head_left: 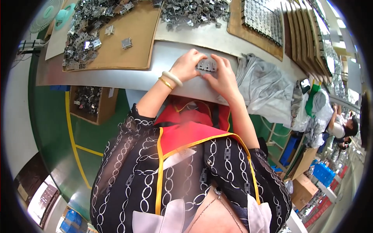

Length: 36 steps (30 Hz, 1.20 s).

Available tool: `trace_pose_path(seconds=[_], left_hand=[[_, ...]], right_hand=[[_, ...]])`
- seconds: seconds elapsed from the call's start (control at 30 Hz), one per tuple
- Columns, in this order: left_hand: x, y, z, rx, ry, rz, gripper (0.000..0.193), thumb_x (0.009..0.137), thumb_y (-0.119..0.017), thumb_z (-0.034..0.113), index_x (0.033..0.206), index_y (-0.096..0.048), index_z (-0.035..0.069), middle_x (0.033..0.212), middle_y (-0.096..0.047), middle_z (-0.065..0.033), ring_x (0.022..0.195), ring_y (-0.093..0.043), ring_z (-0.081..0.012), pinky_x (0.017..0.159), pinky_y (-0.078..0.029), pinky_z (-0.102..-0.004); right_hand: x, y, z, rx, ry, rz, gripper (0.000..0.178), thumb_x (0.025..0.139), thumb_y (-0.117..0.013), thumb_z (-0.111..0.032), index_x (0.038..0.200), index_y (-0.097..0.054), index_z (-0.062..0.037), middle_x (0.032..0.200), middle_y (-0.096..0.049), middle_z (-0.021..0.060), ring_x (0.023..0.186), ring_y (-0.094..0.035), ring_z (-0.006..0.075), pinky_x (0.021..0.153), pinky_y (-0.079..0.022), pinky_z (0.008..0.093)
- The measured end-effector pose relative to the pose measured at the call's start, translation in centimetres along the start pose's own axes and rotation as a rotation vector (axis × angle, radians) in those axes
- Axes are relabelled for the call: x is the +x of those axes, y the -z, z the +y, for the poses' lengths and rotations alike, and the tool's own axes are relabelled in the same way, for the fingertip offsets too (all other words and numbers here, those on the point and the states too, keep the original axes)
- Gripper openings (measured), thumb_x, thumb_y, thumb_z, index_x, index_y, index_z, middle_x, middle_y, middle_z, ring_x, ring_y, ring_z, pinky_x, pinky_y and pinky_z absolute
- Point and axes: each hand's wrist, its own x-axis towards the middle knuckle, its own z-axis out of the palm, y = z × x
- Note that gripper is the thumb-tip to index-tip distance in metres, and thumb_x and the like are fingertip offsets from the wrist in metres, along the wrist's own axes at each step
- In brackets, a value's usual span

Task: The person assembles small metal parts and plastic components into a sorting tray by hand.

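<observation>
At the table's near edge, a short row of small silver metal brackets [206,65] sits between my two hands. My left hand [187,66] grips the row's left end between thumb and fingers. On the other end, the thumb and curled fingers of my right hand [223,79] close in the same way. Beneath them lies the bare metal tabletop [176,58]. The fingers cover both ends of the row, so its full length is hidden.
A brown board [136,58] at the left bears a heap of loose metal brackets [79,48]. More brackets [194,13] pile up at the back. Rows of parts fill a tray [262,19] beside stacked boards [303,35]. Grey cloth [264,83] drapes over the right edge.
</observation>
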Motion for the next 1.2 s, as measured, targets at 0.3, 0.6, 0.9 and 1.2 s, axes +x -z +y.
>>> trace_pose_path(seconds=[0.3,0.6,0.9,1.2], left_hand=[[-2.1,3.4,0.5,-0.077,0.025,0.039,0.089,0.065,-0.083,0.010,0.146,-0.047,0.012,0.121,-0.053,-0.0198,0.112,-0.057,-0.0408,0.096,-0.051,-0.0458],[-3.3,6.2,3.1,-0.339,0.216,0.176,0.050,0.083,-0.079,0.012,0.129,-0.063,0.003,0.112,-0.068,-0.0137,0.088,-0.071,-0.0205,0.078,-0.058,-0.0309],[-2.6,4.9,4.9,-1.069,0.324,0.118,0.021,0.091,-0.074,0.009,0.107,-0.068,-0.003,0.102,-0.073,-0.0065,0.089,-0.068,-0.0122,0.079,-0.058,-0.0295],[-5.3,5.9,7.9,-1.197,0.333,0.043,0.014,0.090,-0.072,0.004,0.102,-0.069,-0.001,0.090,-0.073,-0.0046,0.081,-0.068,-0.0116,0.076,-0.057,-0.0272]], right_hand=[[14.7,-0.5,3.1,-0.219,-0.044,0.287,0.045,0.081,-0.083,-0.027,0.113,-0.063,-0.0017,0.096,-0.070,0.0176,0.086,-0.068,0.0329,0.077,-0.055,0.0421],[12.6,0.0,5.0,-0.127,0.033,0.241,0.023,0.084,-0.072,-0.012,0.105,-0.066,-0.0037,0.091,-0.071,0.0127,0.072,-0.069,0.0221,0.066,-0.055,0.0369],[2.6,6.2,-7.2,-0.084,0.495,-0.189,0.036,0.087,-0.069,-0.011,0.123,-0.064,-0.0103,0.096,-0.071,0.0148,0.089,-0.067,0.0380,0.077,-0.054,0.0469],[-1.0,6.4,-9.1,0.042,0.491,0.035,0.033,0.083,-0.075,-0.007,0.115,-0.068,-0.0062,0.097,-0.073,0.0156,0.085,-0.069,0.0374,0.073,-0.055,0.0450]])
